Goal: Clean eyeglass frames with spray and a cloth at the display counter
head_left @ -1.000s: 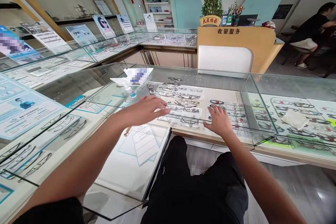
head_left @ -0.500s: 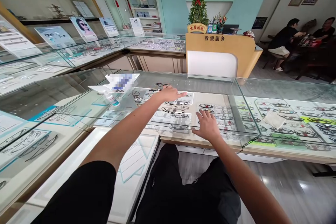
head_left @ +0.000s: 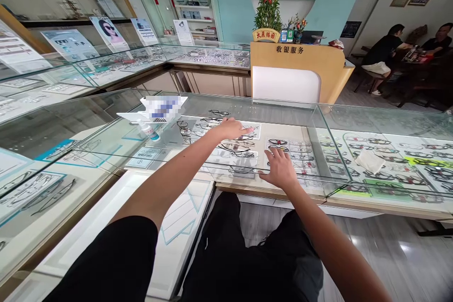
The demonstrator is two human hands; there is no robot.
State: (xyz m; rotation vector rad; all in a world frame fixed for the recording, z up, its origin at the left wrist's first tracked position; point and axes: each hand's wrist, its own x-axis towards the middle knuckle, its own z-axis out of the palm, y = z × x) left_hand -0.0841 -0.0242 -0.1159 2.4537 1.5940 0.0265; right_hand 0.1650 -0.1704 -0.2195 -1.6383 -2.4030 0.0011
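Observation:
My left hand reaches over the glass display counter, its thumb stretched out to the right and its other fingers partly hidden behind the back of the hand. Rows of eyeglasses lie under and around it, and a dark pair of eyeglasses is just beyond its fingers. Nothing shows in its grasp. My right hand rests with spread fingers near the counter's front edge, beside a tray of eyeglasses.
A small white bottle and a folded white paper stand on the glass at left. A white cloth lies on the right section. A drawer juts out below left. Beyond are a wooden cashier desk and two seated people.
My left hand has shifted slightly toward me and to the right over the glass. My right hand stays in place. The view has tilted a little.

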